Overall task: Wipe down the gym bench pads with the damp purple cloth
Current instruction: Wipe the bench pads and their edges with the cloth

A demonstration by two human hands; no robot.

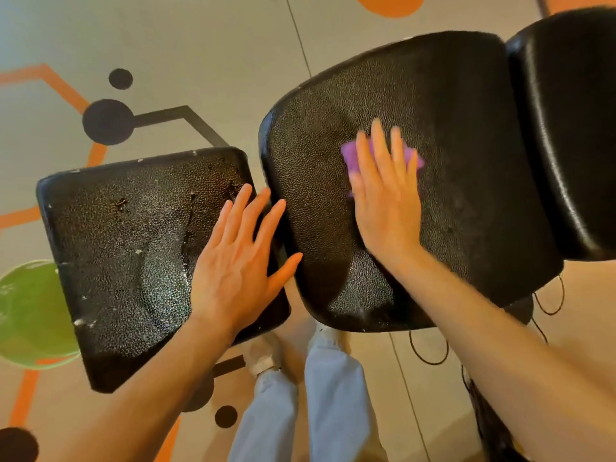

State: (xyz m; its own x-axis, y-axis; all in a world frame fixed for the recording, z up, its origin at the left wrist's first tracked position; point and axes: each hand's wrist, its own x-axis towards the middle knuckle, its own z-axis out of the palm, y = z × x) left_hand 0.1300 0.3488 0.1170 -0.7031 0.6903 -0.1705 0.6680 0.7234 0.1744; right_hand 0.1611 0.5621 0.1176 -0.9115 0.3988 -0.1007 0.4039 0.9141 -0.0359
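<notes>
Two black textured bench pads lie side by side below me. My right hand (383,191) lies flat with straight fingers on the purple cloth (350,155), pressing it onto the middle of the large pad (466,161). Most of the cloth is hidden under the hand; purple edges show at its left and right. My left hand (240,261) rests flat, fingers spread, on the right edge of the small worn pad (133,245), its fingertips reaching over the gap between the pads. The small pad's surface is cracked and flecked with white.
A third glossy black pad (573,128) stands at the far right. The floor has orange and black markings, and a green disc (30,311) lies at the left. My legs in light jeans and shoes (266,355) stand below the gap. Thin cables (430,351) hang under the large pad.
</notes>
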